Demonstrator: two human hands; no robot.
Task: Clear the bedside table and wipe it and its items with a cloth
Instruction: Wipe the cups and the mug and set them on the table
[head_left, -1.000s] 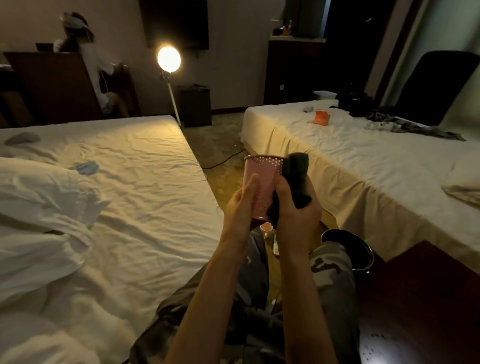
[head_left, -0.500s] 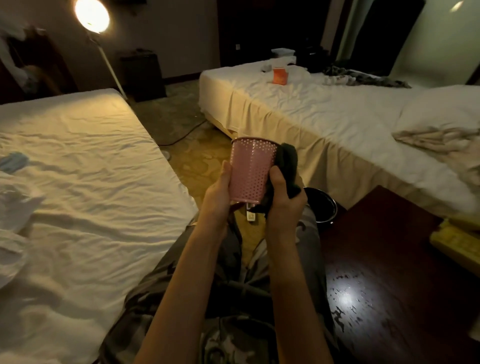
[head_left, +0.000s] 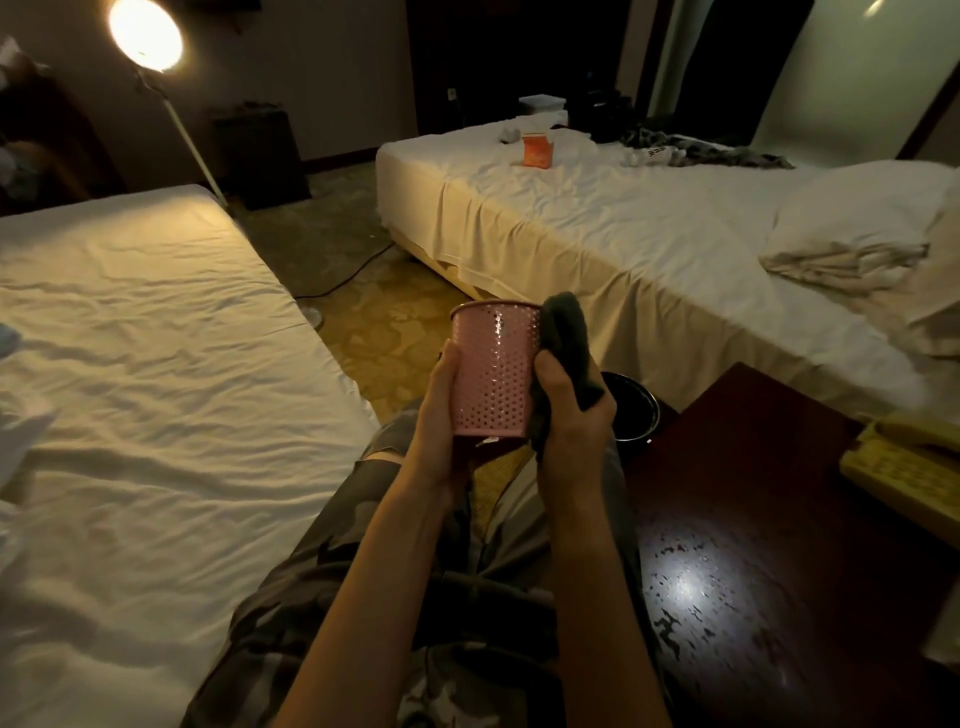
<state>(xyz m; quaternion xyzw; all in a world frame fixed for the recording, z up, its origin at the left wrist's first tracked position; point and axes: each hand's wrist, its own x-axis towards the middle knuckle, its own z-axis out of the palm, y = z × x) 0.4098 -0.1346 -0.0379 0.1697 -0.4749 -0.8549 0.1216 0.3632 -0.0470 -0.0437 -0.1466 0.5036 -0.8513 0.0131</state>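
I hold a pink perforated metal cup (head_left: 493, 369) upright over my lap. My left hand (head_left: 440, 415) grips its left side and base. My right hand (head_left: 571, 415) holds a dark cloth (head_left: 569, 343) pressed against the cup's right side, thumb on the front of the cup. The dark wooden bedside table (head_left: 779, 545) lies to my right, glossy with a light glare. A yellowish telephone (head_left: 904, 467) sits at its right edge.
A black bin (head_left: 631, 405) stands on the floor between the table and the right bed (head_left: 623, 223), which carries an orange box (head_left: 536, 149) and clothes. The left bed (head_left: 130, 364) is beside me. A lit floor lamp (head_left: 146, 34) stands behind.
The view has swung to the right and down, bringing the bedside table and telephone into sight. The cloth now sits a little higher along the cup's right side.
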